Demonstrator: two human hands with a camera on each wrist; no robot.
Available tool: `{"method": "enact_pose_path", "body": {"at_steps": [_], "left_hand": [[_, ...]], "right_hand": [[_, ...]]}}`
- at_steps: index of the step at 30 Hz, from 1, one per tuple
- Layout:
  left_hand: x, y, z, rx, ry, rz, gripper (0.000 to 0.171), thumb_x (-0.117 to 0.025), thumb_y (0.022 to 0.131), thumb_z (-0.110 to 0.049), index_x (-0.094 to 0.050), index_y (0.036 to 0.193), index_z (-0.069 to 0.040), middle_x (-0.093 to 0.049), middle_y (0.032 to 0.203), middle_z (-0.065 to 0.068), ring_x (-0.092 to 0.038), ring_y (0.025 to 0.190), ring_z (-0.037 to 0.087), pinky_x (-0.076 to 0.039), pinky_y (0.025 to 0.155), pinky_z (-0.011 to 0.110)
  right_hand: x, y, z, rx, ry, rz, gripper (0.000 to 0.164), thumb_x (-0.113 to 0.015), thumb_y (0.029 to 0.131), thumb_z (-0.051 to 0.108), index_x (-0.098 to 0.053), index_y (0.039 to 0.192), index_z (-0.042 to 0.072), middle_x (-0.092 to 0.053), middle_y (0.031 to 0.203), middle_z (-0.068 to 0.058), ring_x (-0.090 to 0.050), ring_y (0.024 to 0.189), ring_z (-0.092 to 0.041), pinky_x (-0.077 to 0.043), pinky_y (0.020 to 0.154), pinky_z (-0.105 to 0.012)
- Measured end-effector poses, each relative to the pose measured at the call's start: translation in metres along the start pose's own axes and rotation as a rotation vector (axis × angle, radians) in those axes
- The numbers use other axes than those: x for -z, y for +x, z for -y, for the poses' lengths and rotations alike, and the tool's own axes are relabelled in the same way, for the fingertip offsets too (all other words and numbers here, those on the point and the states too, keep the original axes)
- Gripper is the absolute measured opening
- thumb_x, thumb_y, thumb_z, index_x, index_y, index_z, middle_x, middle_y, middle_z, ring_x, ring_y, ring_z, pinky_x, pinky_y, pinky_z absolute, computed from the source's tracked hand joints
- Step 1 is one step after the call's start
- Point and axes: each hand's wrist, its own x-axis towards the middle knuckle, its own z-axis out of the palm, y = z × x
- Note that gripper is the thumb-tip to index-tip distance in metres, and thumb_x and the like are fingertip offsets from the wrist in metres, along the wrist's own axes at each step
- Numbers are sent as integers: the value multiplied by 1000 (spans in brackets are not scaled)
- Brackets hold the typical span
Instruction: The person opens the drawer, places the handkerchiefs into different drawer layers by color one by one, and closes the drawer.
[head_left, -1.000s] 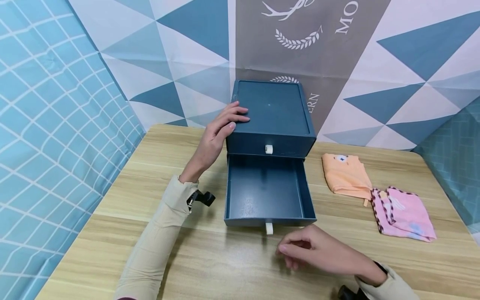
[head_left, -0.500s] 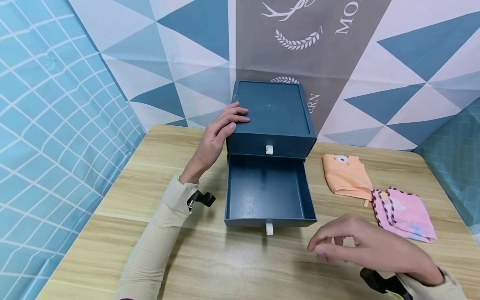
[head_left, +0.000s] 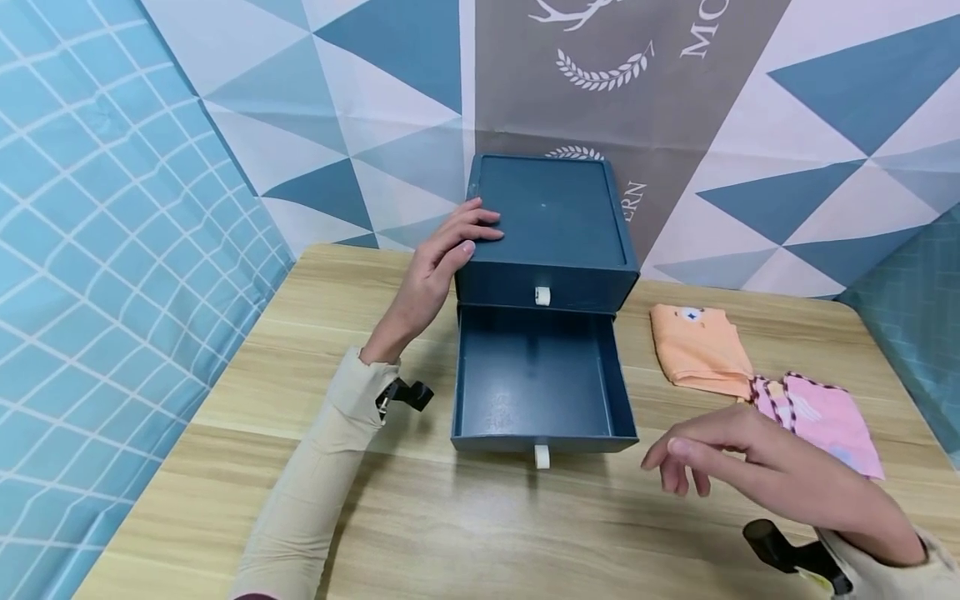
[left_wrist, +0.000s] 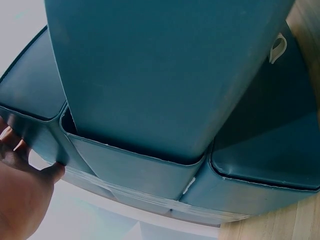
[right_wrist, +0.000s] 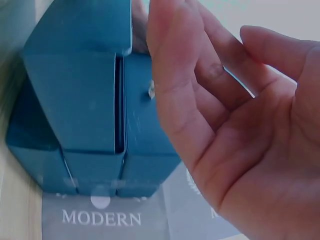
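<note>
A dark blue drawer unit (head_left: 555, 217) stands on the wooden table against the wall. Its middle drawer (head_left: 495, 444) is pulled out toward the person, and nothing lies inside. The drawer above, with a white tab (head_left: 542, 296), is pushed in; the wrist views reveal another tier underneath. My left hand (head_left: 427, 279) rests on the unit's top left edge, fingers on the lid; in the left wrist view the hand (left_wrist: 25, 190) lies at the top tier. Right of the drawer's front, my right hand (head_left: 787, 471) hovers with loosely bent fingers and holds nothing.
A folded orange cloth (head_left: 701, 346) lies right of the drawer unit. Beside it is a folded pink cloth (head_left: 836, 421), partly hidden by the right hand. A triangle-patterned wall covering (head_left: 405, 108) rises behind the table, and a blue gridded sheet (head_left: 97, 275) hangs at the left.
My right hand has moved right, away from the drawer's white pull tab and toward the cloths. My left hand has stayed on the unit, and the drawer has kept its place.
</note>
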Motion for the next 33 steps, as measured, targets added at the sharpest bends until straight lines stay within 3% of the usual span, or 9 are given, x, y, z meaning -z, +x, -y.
{"method": "enact_pose_path", "body": {"at_steps": [5, 10, 15, 18, 22, 29, 33], "left_hand": [[0, 0, 0, 1, 0, 2, 33, -38, 102, -2, -61, 121, 13, -49, 142, 27, -24, 149, 28, -18, 122, 33], [0, -1, -1, 2, -3, 1, 33, -38, 102, -1, -61, 121, 13, -49, 142, 28, -24, 149, 28, -17, 122, 33], [1, 0, -2, 5, -2, 2, 33, -38, 102, -2, -61, 121, 13, -49, 142, 27, -24, 149, 28, -17, 122, 33], [1, 0, -1, 5, -1, 3, 33, -38, 102, -1, -61, 121, 13, -49, 142, 28, -24, 149, 28, -17, 122, 33], [1, -1, 0, 1, 2, 4, 33, -38, 102, -1, -61, 121, 13, -49, 142, 28, -24, 149, 27, -17, 122, 33], [1, 0, 0, -6, 2, 4, 33, -38, 102, -1, -61, 121, 13, -49, 142, 27, -24, 149, 28, -17, 122, 33], [1, 0, -1, -6, 3, 6, 33, -38, 102, -1, -61, 121, 13, -49, 142, 27, -24, 149, 29, -17, 122, 33]], "right_hand": [[9, -2, -4, -27, -73, -110, 45, -37, 101, -12, -70, 114, 15, -71, 92, 6, -65, 75, -9, -54, 60, -27], [18, -3, -6, -158, -166, -285, 38, -38, 105, -2, -70, 112, 16, -72, 93, 4, -66, 80, -12, -56, 63, -28], [26, -1, -19, -290, -398, -464, 24, -49, 105, 12, -70, 117, 16, -72, 94, 3, -67, 80, -9, -54, 67, -19], [30, 0, -34, -374, -533, -510, 26, -54, 104, 22, -68, 123, 12, -72, 106, -6, -69, 90, -19, -57, 76, -32], [34, 4, -54, -446, -636, -519, 39, -54, 103, 30, -63, 128, 0, -66, 120, -23, -64, 105, -43, -50, 82, -62], [40, 7, -94, -535, -647, -368, 48, -55, 103, 26, -55, 131, -13, -56, 128, -37, -50, 120, -55, -40, 95, -69], [42, 6, -117, -543, -649, -314, 46, -57, 102, 22, -55, 128, -16, -58, 121, -37, -55, 113, -53, -43, 93, -66]]}}
